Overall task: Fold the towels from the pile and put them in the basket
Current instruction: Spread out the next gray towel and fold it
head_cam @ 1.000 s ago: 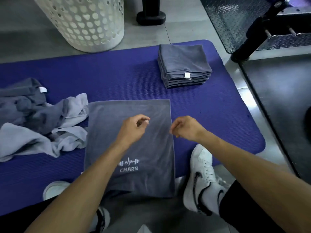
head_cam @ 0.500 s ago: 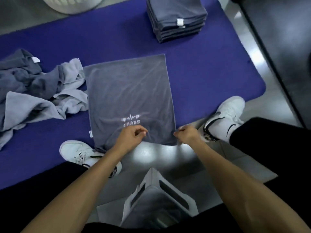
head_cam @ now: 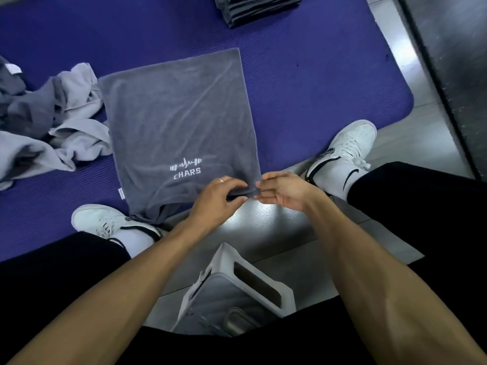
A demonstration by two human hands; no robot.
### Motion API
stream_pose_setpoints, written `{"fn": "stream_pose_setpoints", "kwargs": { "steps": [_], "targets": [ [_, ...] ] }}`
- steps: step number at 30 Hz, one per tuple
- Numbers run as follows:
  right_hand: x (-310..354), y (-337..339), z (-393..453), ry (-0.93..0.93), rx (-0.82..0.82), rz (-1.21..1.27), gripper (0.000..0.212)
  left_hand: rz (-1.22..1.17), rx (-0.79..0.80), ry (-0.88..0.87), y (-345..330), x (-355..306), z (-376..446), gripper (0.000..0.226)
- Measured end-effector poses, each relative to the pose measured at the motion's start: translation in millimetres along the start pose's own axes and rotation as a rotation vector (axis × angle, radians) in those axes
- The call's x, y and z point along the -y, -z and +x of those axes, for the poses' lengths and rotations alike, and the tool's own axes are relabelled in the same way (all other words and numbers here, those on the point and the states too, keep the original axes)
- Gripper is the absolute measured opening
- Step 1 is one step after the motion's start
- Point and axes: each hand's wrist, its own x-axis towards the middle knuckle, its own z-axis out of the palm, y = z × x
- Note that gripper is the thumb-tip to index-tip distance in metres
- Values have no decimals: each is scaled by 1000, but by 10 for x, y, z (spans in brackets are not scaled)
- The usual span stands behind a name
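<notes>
Presently: grey towel [head_cam: 179, 114] flat on purple mat [head_cam: 303, 88], "CHARS" logo facing up.
Left hand [head_cam: 218, 198] and right hand [head_cam: 284, 191] both pinch its near right corner, slightly lifted.

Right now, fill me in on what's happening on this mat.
A person is folding towels on a purple mat. Both hands meet at the near right corner of a grey towel printed CHARS, which lies flat: the left hand pinches the hem and the right hand holds the corner beside it. A heap of unfolded towels lies to the left, and a stack of folded towels sits at the far edge. No basket is in view.
</notes>
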Motion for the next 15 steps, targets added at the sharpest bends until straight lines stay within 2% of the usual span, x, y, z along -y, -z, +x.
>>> {"fn": "stream_pose_setpoints", "kwargs": {
  "steps": [4, 10, 15],
  "targets": [
    [27, -3, -5, 34, 70, 35, 17, 45, -99, -39, -36, -34, -6, 22],
    [2, -61, -1, 46, 82, 14, 22, -134, -88, 3, 66, 28, 55, 15],
    [57, -27, -76, 55, 37, 30, 22, -113, -100, -97, 78, 2, 65, 27]
  ]
}}
